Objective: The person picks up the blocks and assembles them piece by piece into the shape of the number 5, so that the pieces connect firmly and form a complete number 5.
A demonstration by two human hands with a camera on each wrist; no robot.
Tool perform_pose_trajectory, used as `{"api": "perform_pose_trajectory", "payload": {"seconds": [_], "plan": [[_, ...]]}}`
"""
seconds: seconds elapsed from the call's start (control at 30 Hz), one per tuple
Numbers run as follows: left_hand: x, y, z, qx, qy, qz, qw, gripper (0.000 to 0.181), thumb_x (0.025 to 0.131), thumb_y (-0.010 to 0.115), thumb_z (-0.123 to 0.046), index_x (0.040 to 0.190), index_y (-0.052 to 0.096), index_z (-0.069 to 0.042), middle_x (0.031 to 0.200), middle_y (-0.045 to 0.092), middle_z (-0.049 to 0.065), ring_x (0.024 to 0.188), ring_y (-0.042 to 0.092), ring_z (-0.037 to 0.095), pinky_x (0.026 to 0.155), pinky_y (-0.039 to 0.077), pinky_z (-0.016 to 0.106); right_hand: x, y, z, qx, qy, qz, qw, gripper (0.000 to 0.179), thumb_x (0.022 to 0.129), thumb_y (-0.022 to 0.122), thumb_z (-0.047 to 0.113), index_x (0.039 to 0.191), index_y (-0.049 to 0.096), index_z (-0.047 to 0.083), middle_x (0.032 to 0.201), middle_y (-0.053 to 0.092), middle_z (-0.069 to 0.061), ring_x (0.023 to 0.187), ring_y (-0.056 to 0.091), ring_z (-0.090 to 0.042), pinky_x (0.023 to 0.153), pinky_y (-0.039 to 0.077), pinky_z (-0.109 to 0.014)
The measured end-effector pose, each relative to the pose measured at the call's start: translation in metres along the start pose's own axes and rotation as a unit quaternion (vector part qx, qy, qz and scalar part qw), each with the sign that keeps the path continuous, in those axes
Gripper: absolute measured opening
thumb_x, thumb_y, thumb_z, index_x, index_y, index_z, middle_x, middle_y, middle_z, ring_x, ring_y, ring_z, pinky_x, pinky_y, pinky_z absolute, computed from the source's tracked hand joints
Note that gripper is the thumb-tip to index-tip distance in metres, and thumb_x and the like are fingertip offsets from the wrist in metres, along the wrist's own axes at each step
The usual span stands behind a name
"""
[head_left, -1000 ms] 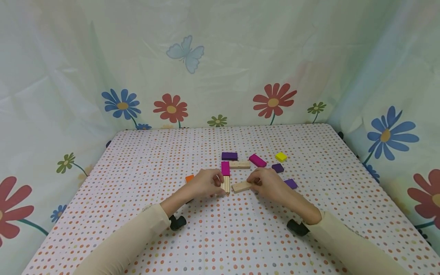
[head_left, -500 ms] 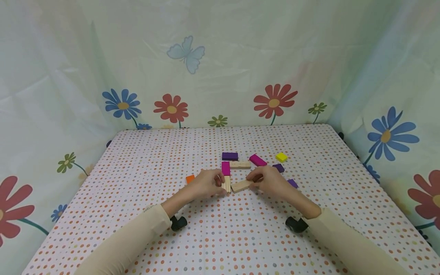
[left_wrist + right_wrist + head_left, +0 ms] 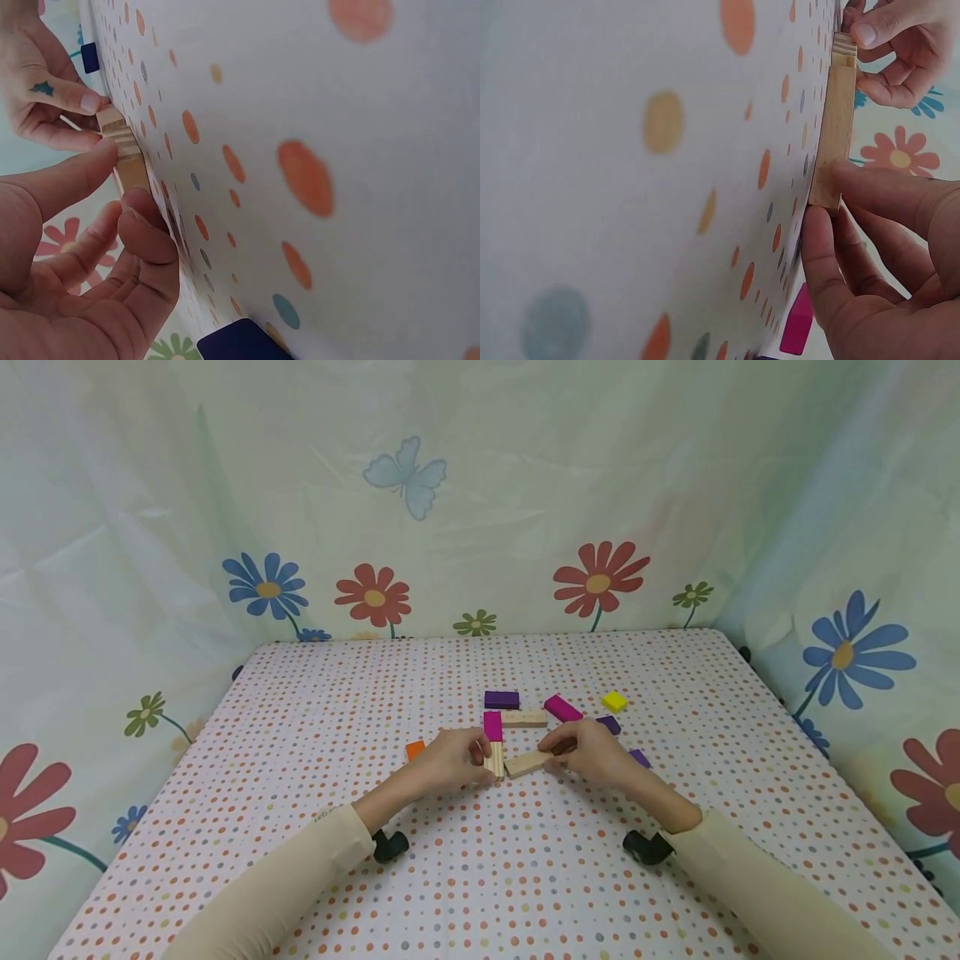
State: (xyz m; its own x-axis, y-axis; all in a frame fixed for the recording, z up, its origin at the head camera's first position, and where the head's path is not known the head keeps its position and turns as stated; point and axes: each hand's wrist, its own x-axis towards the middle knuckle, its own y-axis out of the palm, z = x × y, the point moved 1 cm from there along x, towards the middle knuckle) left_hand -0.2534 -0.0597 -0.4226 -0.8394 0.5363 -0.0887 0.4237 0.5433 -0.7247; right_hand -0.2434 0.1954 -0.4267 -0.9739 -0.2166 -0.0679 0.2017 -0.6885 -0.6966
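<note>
My left hand pinches a light striped wooden block, whose far end meets a magenta block. A plain wooden block is pinched at its right end between the thumb and fingers of my right hand. It lies slantwise on the cloth, its left end at the striped block's near right side. In the right wrist view the plain block reaches up to the left hand's fingertips. Another wooden block extends right from the magenta block.
A dark purple block lies at the back. To the right are a second magenta block, a yellow block and two purple ones, the nearer partly hidden. An orange block shows behind the left wrist. A dotted cloth covers the table.
My right hand has shifted slightly left with the plain block, narrowing the gap to the striped block. The left hand stays nearly still on its block.
</note>
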Motion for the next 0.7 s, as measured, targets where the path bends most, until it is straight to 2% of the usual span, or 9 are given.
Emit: {"api": "perform_pose_trajectory", "payload": {"seconds": [0.23, 0.47, 0.6, 0.7], "plan": [[-0.001, 0.000, 0.001, 0.000, -0.001, 0.002, 1.0000, 0.028, 0.091, 0.085, -0.021, 0.109, 0.067, -0.010, 0.098, 0.070, 0.003, 0.075, 0.058, 0.013, 0.064, 0.048, 0.025, -0.001, 0.001, 0.001, 0.004, -0.005, 0.004, 1.0000, 0.019, 0.091, 0.078, -0.003, 0.109, 0.081, 0.004, 0.111, 0.079, -0.013, 0.098, 0.074, -0.022, 0.087, 0.064, -0.036], [-0.003, -0.001, 0.001, 0.015, 0.014, 0.003, 0.9998, 0.025, 0.096, 0.080, -0.026, 0.111, 0.068, -0.009, 0.106, 0.074, 0.009, 0.081, 0.063, 0.015, 0.069, 0.051, 0.026, -0.004, -0.001, 0.003, 0.003, 0.020, 0.001, 0.9998, 0.022, 0.092, 0.079, 0.000, 0.113, 0.080, 0.005, 0.116, 0.077, -0.014, 0.104, 0.073, -0.025, 0.087, 0.063, -0.035], [-0.002, -0.002, 0.000, 0.013, 0.007, -0.009, 0.9998, 0.023, 0.100, 0.073, -0.023, 0.116, 0.070, -0.008, 0.113, 0.072, 0.013, 0.086, 0.063, 0.017, 0.071, 0.052, 0.028, -0.004, -0.010, 0.005, 0.011, 0.038, -0.017, 0.9991, 0.020, 0.095, 0.077, 0.005, 0.115, 0.079, 0.004, 0.118, 0.076, -0.017, 0.104, 0.073, -0.027, 0.083, 0.062, -0.032], [-0.002, -0.003, -0.002, 0.011, 0.010, -0.021, 0.9997, 0.023, 0.102, 0.070, -0.021, 0.120, 0.071, -0.007, 0.118, 0.070, 0.013, 0.086, 0.062, 0.016, 0.071, 0.052, 0.027, -0.001, -0.019, 0.006, 0.017, 0.047, -0.043, 0.9978, 0.022, 0.098, 0.075, 0.010, 0.119, 0.078, 0.003, 0.120, 0.077, -0.018, 0.107, 0.073, -0.031, 0.084, 0.061, -0.033]]}}
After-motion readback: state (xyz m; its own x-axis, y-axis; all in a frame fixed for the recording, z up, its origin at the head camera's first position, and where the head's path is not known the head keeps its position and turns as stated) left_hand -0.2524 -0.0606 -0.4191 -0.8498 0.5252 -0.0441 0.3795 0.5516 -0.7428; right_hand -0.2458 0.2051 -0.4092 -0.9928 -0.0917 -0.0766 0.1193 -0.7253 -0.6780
